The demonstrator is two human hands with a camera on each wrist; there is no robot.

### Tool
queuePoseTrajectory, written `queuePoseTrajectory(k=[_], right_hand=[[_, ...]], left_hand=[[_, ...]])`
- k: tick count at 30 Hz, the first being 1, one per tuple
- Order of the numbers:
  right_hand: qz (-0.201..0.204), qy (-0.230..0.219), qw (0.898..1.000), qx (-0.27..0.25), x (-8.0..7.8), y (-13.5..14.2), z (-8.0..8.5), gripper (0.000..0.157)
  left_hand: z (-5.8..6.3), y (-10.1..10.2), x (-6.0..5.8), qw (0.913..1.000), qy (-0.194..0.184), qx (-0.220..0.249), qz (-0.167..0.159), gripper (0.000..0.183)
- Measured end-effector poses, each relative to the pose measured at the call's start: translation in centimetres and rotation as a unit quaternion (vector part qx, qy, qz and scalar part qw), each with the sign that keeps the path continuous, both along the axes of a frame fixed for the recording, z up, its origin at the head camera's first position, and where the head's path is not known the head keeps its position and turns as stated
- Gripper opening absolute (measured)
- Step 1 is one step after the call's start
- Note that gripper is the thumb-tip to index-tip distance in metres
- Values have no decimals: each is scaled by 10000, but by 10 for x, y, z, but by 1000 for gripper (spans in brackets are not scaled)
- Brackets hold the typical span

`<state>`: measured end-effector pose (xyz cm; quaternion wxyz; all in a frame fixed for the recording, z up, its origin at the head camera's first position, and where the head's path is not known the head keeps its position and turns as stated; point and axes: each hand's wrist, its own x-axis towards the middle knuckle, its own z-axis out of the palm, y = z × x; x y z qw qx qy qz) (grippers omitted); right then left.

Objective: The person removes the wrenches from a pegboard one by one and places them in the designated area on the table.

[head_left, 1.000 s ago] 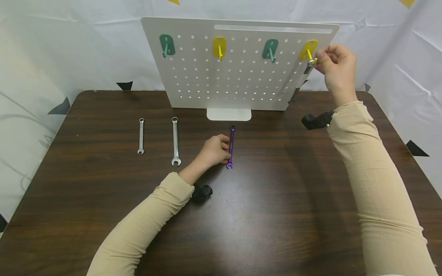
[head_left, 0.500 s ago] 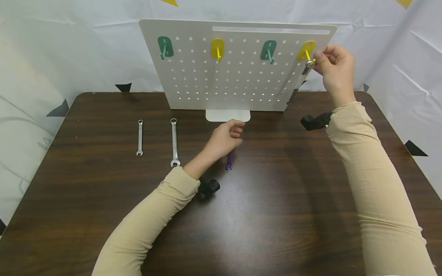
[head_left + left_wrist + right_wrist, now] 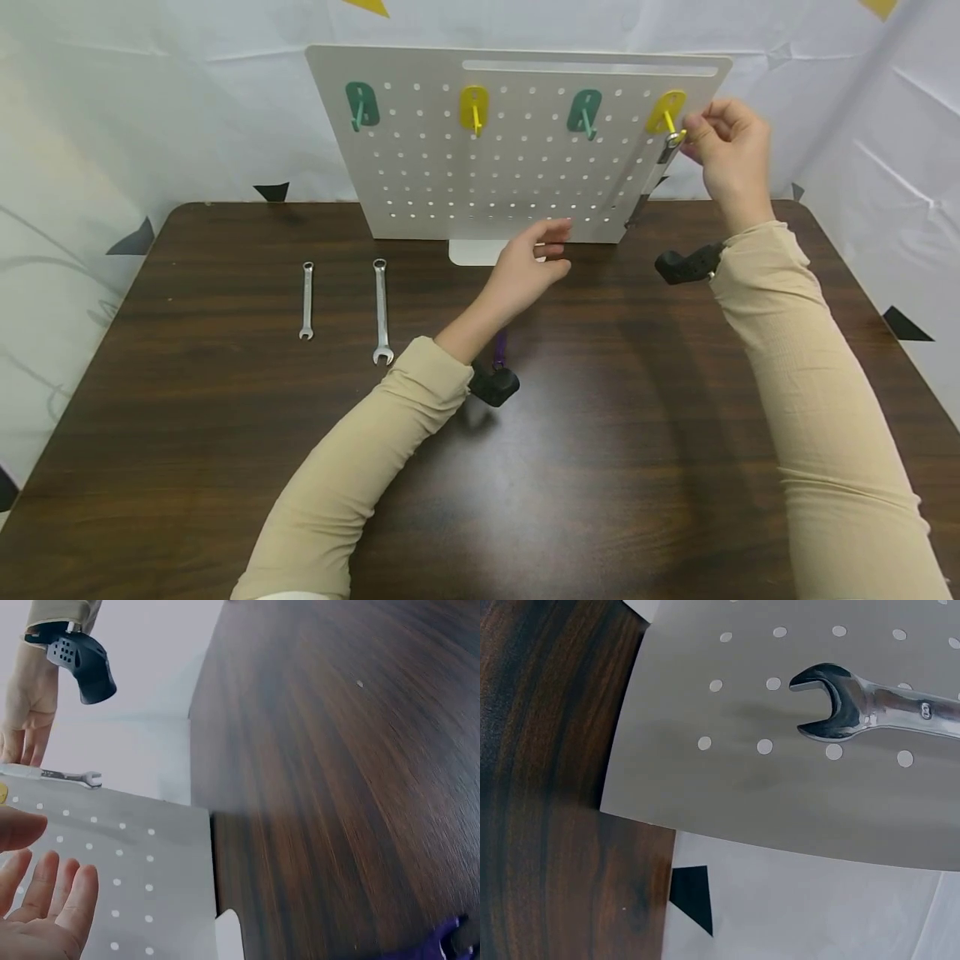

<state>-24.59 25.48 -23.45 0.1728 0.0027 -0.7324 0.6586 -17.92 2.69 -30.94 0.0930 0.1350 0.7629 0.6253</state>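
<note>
My right hand (image 3: 731, 158) pinches near the ring end of a silver combination wrench (image 3: 663, 158), right at the tip of the rightmost yellow hook (image 3: 667, 112). That wrench hangs down along the right edge of the pegboard (image 3: 420, 192); its open end (image 3: 832, 705) shows over the board in the right wrist view. My left hand (image 3: 525, 267) holds nothing, its fingers spread loosely before the board's lower middle. Behind the left wrist lies a purple wrench (image 3: 500, 346), mostly hidden by the forearm.
Two silver wrenches lie on the table's left half, a short one (image 3: 307, 302) and a longer one (image 3: 381, 312). A green hook (image 3: 360, 104), a yellow hook (image 3: 474, 108) and another green hook (image 3: 584, 112) are on the board. A white foot (image 3: 472, 252) juts from its base.
My left hand has left the purple wrench and moved up and right toward the pegboard. The right hand stays at the hook with the silver wrench.
</note>
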Motion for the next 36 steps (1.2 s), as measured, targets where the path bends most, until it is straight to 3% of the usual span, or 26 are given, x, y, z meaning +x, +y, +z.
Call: queuePoseTrajectory(k=[13, 24, 36], right_hand=[[94, -39, 9999, -111, -1, 3, 2, 11], [227, -24, 9997, -114, 0, 3, 2, 10], [220, -37, 9997, -129, -1, 2, 1, 10]], left_hand=[[8, 13, -5, 9989, -172, 418, -128, 52], [17, 21, -11, 9994, 69, 148, -319, 53], [24, 43, -19, 9991, 137, 96, -377, 59]])
